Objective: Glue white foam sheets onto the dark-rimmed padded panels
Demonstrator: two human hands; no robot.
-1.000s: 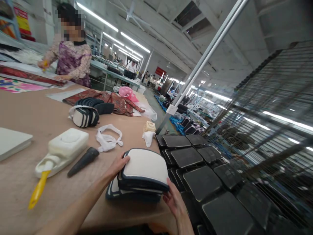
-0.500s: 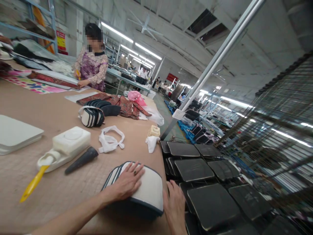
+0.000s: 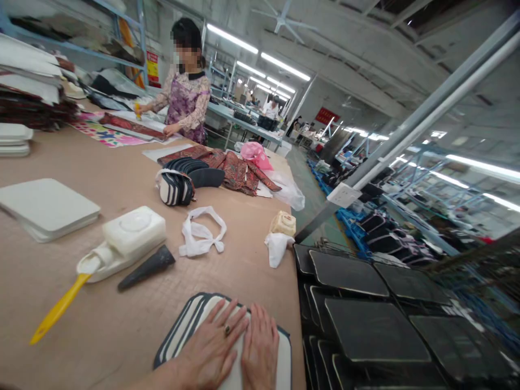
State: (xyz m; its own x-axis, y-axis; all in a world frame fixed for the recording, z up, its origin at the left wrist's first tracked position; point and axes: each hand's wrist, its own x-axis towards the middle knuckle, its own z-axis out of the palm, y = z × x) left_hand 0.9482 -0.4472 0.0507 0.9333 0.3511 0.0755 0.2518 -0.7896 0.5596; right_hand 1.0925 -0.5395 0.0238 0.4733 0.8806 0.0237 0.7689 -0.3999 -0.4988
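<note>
A fanned stack of curved white pieces with dark navy edges lies at the near edge of the table. Flat on its top, with fingers stretched out and a ring on one of them, rests my left hand. My right hand lies beside it on the same stack, its fingers straight and close together. Neither hand grips anything. Left of the stack are a dark tapered tool and a white plastic container holding a yellow-handled brush.
Dark panels sit on a rack right of the table. A white cloth strip, a yellowish block, white boards and a tied bundle of striped pieces lie about. Across the table a co-worker handles patterned material.
My right hand has moved from the stack's right side onto its top, next to my left hand. The camera view has turned left.
</note>
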